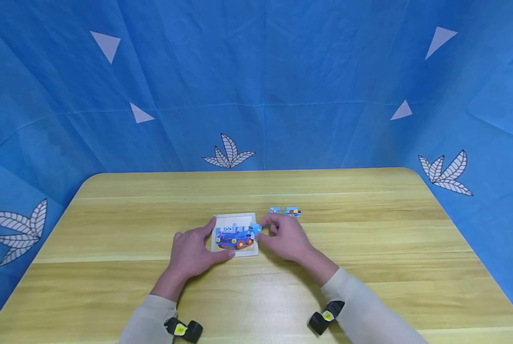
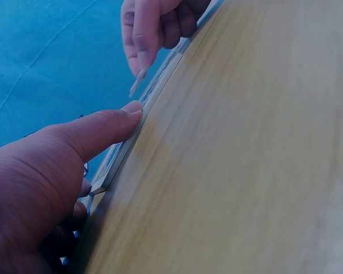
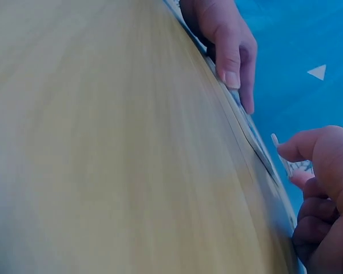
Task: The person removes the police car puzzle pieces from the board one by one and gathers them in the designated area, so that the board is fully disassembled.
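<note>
A jigsaw puzzle board [image 1: 234,253] with a pale rim lies on the table, and a blue vehicle picture fills its lower part. My left hand [image 1: 193,251] holds the board at its left side, thumb along the near rim and index finger at the far left corner. In the left wrist view the left thumb [image 2: 108,128] rests on the rim. Above the board's right edge, my right hand [image 1: 285,236] pinches a light-blue puzzle piece [image 1: 255,228] between thumb and fingertip. The piece [image 3: 281,155] is tilted and seen edge-on in the right wrist view.
More loose puzzle pieces [image 1: 292,210] lie just beyond the right hand, partly hidden by it. The wooden table [image 1: 256,306] extends around the board. A blue cloth [image 1: 261,71] hangs behind its far edge. Dark wrist cameras [image 1: 319,323] sit on both sleeves.
</note>
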### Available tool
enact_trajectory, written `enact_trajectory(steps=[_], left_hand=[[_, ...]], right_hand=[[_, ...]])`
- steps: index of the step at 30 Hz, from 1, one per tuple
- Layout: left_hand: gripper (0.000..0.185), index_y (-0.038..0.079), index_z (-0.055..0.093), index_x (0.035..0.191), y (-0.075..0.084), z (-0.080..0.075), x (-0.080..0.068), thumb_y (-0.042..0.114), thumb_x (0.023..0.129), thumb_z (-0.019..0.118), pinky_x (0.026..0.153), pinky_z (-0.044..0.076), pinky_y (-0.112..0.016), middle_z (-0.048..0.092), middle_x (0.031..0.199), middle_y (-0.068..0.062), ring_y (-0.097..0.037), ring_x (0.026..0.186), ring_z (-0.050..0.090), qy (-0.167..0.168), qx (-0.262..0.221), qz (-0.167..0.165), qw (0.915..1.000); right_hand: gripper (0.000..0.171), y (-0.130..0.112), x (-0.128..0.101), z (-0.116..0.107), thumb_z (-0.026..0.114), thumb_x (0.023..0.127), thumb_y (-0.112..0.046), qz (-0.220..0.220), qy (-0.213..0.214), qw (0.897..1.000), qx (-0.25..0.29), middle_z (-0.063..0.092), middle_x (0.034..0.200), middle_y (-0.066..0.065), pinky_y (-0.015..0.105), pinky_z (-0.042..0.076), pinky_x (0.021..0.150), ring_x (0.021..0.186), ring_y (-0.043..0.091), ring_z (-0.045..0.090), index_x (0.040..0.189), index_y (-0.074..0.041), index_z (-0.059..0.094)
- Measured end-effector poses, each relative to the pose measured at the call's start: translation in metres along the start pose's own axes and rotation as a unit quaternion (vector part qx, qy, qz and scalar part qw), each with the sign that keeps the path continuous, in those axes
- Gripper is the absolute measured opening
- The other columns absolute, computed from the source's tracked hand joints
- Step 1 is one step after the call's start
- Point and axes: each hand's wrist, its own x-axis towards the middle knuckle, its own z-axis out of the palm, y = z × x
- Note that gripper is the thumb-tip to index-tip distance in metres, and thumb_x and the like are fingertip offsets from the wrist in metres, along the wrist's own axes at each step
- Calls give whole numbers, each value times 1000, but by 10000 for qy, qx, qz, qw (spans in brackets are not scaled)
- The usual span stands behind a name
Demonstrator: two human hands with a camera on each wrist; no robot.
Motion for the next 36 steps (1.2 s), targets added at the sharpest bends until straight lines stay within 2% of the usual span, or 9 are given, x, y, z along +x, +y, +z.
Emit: enact_trajectory(steps=[7, 13, 20, 26, 33, 36], left_hand=[[111, 13, 43, 142, 0, 1, 0, 82, 57, 63, 73, 28, -38, 60, 124, -11, -26, 102, 58, 10, -8, -1, 10000], [110, 13, 44, 141, 0, 1, 0, 82, 57, 63, 73, 27, -37, 60, 124, -11, -26, 102, 58, 25, -46, -34, 10000], [110, 12, 43, 141, 2, -1, -1, 80, 58, 64, 74, 27, -39, 59, 125, -12, -26, 102, 58, -26, -66, -37, 10000], [110, 12, 43, 142, 2, -1, -2, 79, 57, 66, 75, 27, -39, 58, 126, -12, -26, 103, 57, -36, -79, -67, 9999], [110, 12, 43, 142, 1, -1, -2, 79, 57, 65, 75, 27, -39, 58, 126, -12, -26, 104, 57, -6, -76, -57, 10000], [110, 12, 43, 141, 1, 0, -2, 79, 57, 65, 75, 27, -39, 59, 125, -12, -26, 104, 57, 14, -67, -33, 10000]], right_hand=[[23, 6, -9, -11, 77, 78, -22, 98, 47, 9999, 76, 32, 52, -6, 32, 39, 64, 47, 6, 29, 97, -14, 67], [23, 9, -15, -20, 77, 78, -21, 142, 92, 9998, 111, 31, 53, -6, 29, 35, 57, 47, 6, 28, 97, -14, 67], [22, 15, -22, -34, 76, 79, -19, 127, 67, 9999, 84, 28, 53, -6, 28, 32, 55, 47, 7, 26, 98, -13, 67], [21, 26, -29, -44, 77, 79, -20, 129, 83, 9999, 13, 29, 54, -7, 28, 34, 55, 48, 7, 27, 97, -15, 66], [22, 40, -36, -57, 77, 79, -20, 26, 116, 9999, -17, 29, 56, -7, 31, 39, 64, 50, 6, 28, 97, -15, 66], [23, 45, -38, -63, 77, 79, -22, -4, 94, 9999, -43, 29, 55, -8, 30, 39, 64, 49, 6, 28, 98, -14, 66]])
